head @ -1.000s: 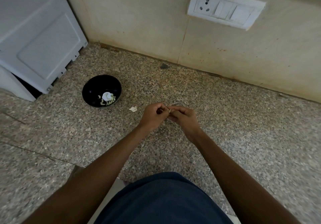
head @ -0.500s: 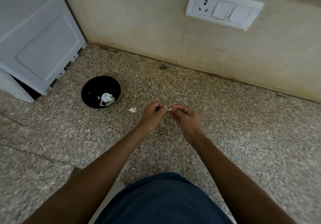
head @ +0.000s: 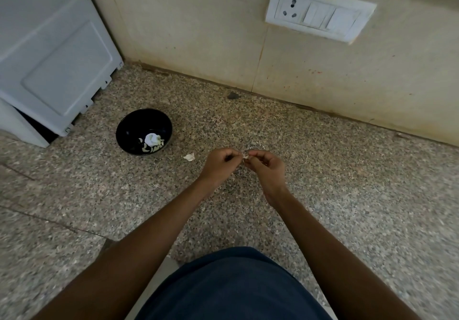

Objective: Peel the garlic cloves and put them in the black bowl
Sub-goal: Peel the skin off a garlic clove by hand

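My left hand (head: 221,162) and my right hand (head: 267,167) meet above the speckled granite counter, fingertips together. Between them they pinch a small pale garlic clove (head: 245,156), mostly hidden by the fingers. To the left stands the black bowl (head: 131,127), holding several pale garlic pieces (head: 152,141) at its right side. A loose white bit of garlic skin or clove (head: 189,156) lies on the counter between the bowl and my left hand.
A white plastic appliance (head: 52,54) stands at the back left, close to the bowl. The tiled wall (head: 198,34) with a white socket and switch plate (head: 320,20) runs along the back. A small dark speck (head: 232,95) lies by the wall.
My hands have drawn slightly apart at the fingertips, so a sliver of the pale clove shows between them. Nothing else has moved.
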